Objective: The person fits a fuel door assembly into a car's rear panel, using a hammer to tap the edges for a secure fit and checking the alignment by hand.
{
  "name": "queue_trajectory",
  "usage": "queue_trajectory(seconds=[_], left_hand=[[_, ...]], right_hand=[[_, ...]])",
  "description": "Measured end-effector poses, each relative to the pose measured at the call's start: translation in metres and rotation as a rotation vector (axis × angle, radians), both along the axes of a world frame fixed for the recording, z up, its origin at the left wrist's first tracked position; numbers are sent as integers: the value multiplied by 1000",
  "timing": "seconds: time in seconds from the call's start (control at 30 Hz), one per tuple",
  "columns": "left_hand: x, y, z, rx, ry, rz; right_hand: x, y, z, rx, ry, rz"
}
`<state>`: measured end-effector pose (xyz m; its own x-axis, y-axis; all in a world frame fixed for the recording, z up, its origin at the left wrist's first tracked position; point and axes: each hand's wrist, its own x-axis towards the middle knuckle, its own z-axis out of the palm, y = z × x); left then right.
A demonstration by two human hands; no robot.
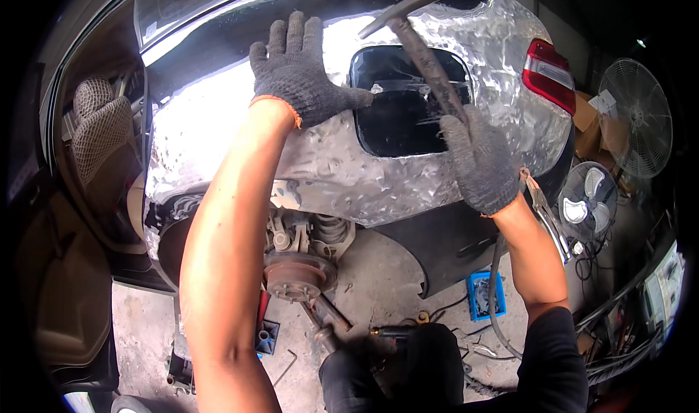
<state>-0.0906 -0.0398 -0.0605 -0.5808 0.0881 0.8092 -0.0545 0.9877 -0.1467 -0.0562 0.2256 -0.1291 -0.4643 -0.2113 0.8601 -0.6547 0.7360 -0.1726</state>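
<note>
My left hand [302, 71], in a grey knit glove, lies flat on the car's bare-metal rear side panel [211, 122] with its fingers spread. Its thumb reaches to the edge of the dark fuel-door area [393, 122]. In my right hand [480, 154], also gloved, is the handle of a body hammer [426, 60]. The hammer's long curved head is raised at the upper right, in front of the panel. Ground, uneven metal surrounds the dark square. A red and white tail light [550, 76] sits right of the hammer.
Below the panel is a bare brake disc [295, 276] with suspension parts. Locking pliers [542, 213] hang by my right forearm. Two fans [637, 118] stand at the right. A blue basket [486, 296], hoses and tools lie on the floor. The open door [69, 289] is at left.
</note>
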Motion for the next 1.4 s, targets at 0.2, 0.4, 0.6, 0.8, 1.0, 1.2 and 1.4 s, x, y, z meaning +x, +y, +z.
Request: queue_trajectory(seconds=[0.2, 0.4, 0.6, 0.8, 1.0, 1.2, 1.4], left_hand=[[4, 0, 1, 29, -26, 0], [6, -5, 1, 22, -12, 1], [3, -3, -2, 33, -16, -10], [6, -4, 2, 7, -4, 8], [7, -4, -1, 2, -20, 23], [3, 7, -2, 21, -43, -4], [14, 1, 5, 17, -80, 59]], right_hand=[[22, -3, 1, -200, -3, 216], [24, -9, 12, -201, -14, 168], [4, -5, 6, -64, -3, 45], [24, -6, 3, -248, 102, 266], [9, -7, 5, -166, 10, 100], [-16, 23, -14, 178, 275, 32], [35, 77, -118, 83, 261, 43]])
